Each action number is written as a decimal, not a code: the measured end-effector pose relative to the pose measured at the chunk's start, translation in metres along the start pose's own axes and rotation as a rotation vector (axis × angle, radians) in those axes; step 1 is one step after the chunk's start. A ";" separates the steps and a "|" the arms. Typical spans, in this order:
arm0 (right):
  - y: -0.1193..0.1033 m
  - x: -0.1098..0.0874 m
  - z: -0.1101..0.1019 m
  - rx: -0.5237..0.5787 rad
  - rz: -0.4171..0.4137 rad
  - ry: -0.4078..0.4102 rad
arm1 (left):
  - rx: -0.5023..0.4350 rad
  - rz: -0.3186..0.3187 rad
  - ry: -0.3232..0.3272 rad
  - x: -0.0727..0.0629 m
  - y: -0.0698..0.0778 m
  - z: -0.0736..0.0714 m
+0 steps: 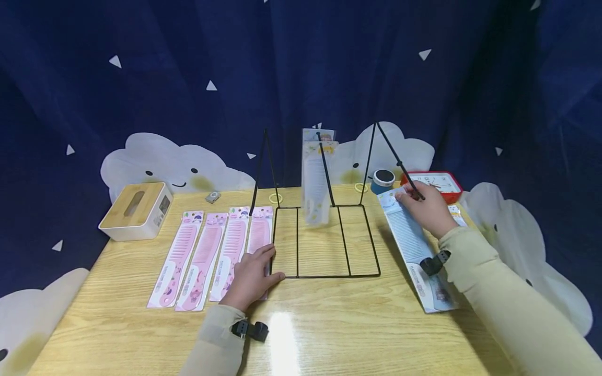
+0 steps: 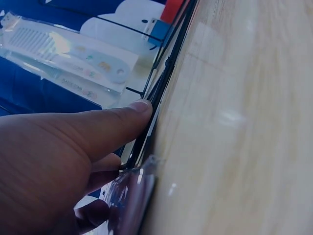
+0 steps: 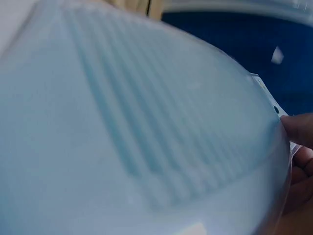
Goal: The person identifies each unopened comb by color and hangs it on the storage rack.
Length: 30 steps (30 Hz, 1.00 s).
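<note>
My right hand (image 1: 429, 209) pinches the top end of a packaged blue comb (image 1: 410, 240). The pack hangs tilted beside the right arm of a black wire rack (image 1: 324, 277); whether that arm passes through the pack's hole, I cannot tell. In the right wrist view the blue comb (image 3: 161, 107) fills most of the picture, blurred. My left hand (image 1: 251, 274) grips the rack's left base wire between thumb and fingers, over a packaged pink comb (image 1: 259, 232). On the rack's middle arm hang packaged pale combs (image 1: 316, 183), one before another.
Several packaged pink combs (image 1: 203, 261) lie in a row on the left of the table. A tissue box (image 1: 155, 216) stands at the back left, near a small grey clip-like object (image 1: 212, 197). Behind my right hand are a blue cylinder (image 1: 383, 180) and a red clock (image 1: 451, 196).
</note>
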State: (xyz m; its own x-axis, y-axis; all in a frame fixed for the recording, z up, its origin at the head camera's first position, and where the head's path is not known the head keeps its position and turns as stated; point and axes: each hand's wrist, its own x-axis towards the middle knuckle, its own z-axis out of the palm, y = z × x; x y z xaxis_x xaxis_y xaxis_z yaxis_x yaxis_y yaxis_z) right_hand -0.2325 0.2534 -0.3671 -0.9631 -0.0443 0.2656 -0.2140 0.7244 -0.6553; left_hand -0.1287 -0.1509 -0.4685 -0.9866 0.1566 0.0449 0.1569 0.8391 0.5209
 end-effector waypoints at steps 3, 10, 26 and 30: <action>-0.025 -0.008 0.003 0.036 -0.024 -0.027 | 0.003 -0.004 -0.003 0.000 0.000 0.000; -0.077 -0.033 0.007 0.133 -0.179 -0.070 | 0.001 0.002 -0.002 0.000 0.001 -0.001; -0.152 -0.073 0.010 0.475 -0.394 -0.116 | 0.016 0.009 0.003 0.001 -0.002 0.002; -0.161 -0.075 0.010 0.526 -0.431 -0.095 | 0.023 0.013 0.001 0.002 -0.003 0.002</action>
State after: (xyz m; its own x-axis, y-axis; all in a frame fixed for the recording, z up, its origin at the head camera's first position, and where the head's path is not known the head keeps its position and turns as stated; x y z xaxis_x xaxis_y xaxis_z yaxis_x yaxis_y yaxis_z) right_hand -0.1278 0.1331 -0.2886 -0.7792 -0.3307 0.5325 -0.6091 0.1989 -0.7678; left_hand -0.1307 -0.1518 -0.4718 -0.9846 0.1668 0.0521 0.1703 0.8488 0.5006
